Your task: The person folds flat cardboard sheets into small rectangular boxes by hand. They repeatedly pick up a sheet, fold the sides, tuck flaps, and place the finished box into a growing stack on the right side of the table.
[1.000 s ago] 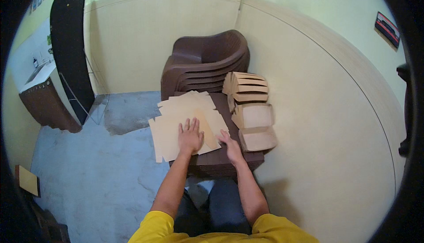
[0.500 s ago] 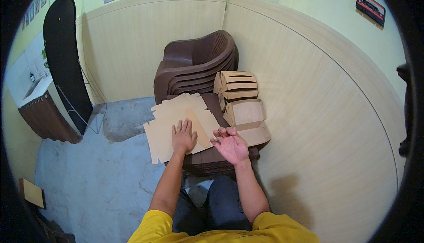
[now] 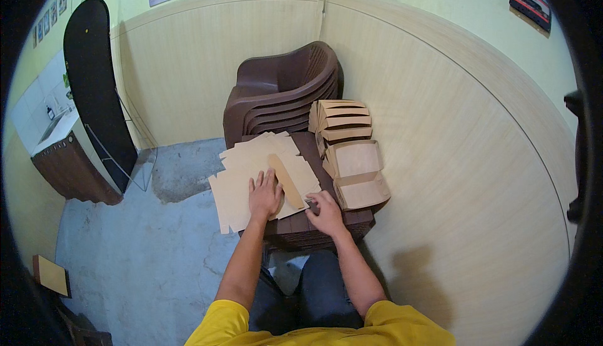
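Note:
Flat die-cut cardboard box blanks (image 3: 233, 189) lie in an overlapping pile on the brown slatted top of a low stack. A darker tan flap (image 3: 285, 179) runs slantwise across the top blank. My left hand (image 3: 265, 199) rests flat on that blank with its fingers spread. At the blank's right edge, my right hand (image 3: 326, 215) is palm down, its fingers bent and its thumb apart from them. The fingertips touch or hover just over the edge; I cannot tell which. Right of the pile stands a folded cardboard box (image 3: 356, 159) with its lid open.
Behind the open box are several nested folded boxes (image 3: 347, 121). Stacked brown plastic chairs (image 3: 282, 104) stand at the back, against the wood-panelled wall (image 3: 465, 157). To the left are a tall black board (image 3: 91, 94), a sink counter (image 3: 63, 126) and blue floor (image 3: 144, 252).
My right hand has turned from palm up to palm down and lowered to the blank's right edge. My left hand stays flat on the cardboard. The view has shifted slightly.

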